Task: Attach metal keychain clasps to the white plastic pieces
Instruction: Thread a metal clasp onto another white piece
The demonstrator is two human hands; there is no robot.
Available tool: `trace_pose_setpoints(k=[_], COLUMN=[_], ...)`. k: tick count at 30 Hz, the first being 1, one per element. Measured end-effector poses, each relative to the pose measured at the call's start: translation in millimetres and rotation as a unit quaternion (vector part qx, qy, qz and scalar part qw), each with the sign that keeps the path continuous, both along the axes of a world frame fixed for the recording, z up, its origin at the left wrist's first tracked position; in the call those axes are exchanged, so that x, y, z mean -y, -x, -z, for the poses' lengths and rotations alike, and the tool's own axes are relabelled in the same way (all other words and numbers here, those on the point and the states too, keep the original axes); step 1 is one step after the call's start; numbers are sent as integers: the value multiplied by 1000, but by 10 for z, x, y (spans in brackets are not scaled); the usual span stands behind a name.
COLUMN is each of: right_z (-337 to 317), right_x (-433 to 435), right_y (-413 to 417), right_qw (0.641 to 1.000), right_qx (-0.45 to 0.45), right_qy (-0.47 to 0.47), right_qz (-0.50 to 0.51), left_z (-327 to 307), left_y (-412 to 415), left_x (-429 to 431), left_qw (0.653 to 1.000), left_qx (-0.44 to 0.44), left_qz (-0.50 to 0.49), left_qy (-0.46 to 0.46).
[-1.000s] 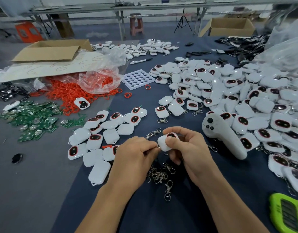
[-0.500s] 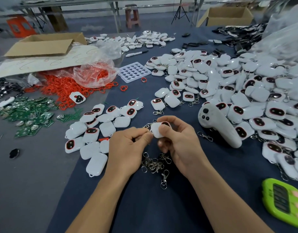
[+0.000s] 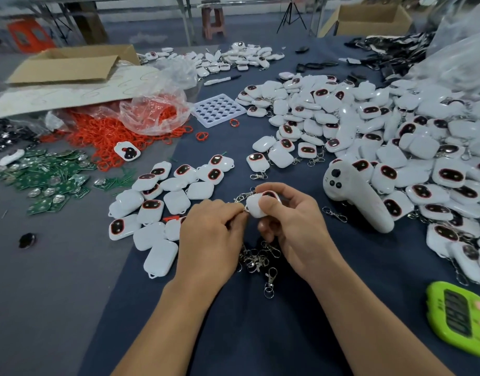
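Note:
My right hand (image 3: 290, 223) grips a white plastic piece (image 3: 256, 206) with a dark oval window, held above the dark blue cloth. My left hand (image 3: 211, 234) pinches a metal keychain clasp (image 3: 240, 198) at the piece's left corner; most of the clasp is hidden by my fingers. A small heap of loose metal clasps (image 3: 256, 257) lies on the cloth just below my hands. A group of white pieces without clasps (image 3: 163, 204) sits to the left. A big pile of white pieces with clasps (image 3: 369, 131) covers the right side.
A white handheld controller (image 3: 355, 195) lies right of my hands. A green timer (image 3: 461, 321) sits at the lower right. Orange rings (image 3: 108, 134), a clear plastic bag, green circuit boards (image 3: 49, 177), a white cell tray (image 3: 218, 109) and a cardboard box (image 3: 71, 65) lie at the left.
Both hands stay together on the same white piece and clasp, with only small finger shifts. The view has dropped slightly across the frames.

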State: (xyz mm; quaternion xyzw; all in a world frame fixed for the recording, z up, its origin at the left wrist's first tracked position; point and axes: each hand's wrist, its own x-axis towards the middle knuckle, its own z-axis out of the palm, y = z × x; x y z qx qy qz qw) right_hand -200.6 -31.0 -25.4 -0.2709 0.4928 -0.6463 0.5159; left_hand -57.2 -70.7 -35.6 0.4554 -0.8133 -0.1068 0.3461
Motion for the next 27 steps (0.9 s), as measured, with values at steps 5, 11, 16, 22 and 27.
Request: trace_pose_setpoints(k=[5,11,16,22,27], right_z=[-13,5,5,-4,21], right_x=[14,15,10,2,-1], right_y=[53,78,63,55,59], right_qw=[998,996,997,997,998], right_qx=[63,76,73,62,46], right_qy=[1,2,1,1,10], right_qz=[-25,-40,-39,-42,-34], left_z=[-53,-113,-116,-79,-57], left_y=[40,50,49,34,1], left_x=[16,7,1,2,20], left_qw=[945,924,931,944,985], left_qx=[-226,-247,-227,-207,-98], left_qz=[46,80,83,77,55], left_qy=[-234,-282,-274,-244,-129])
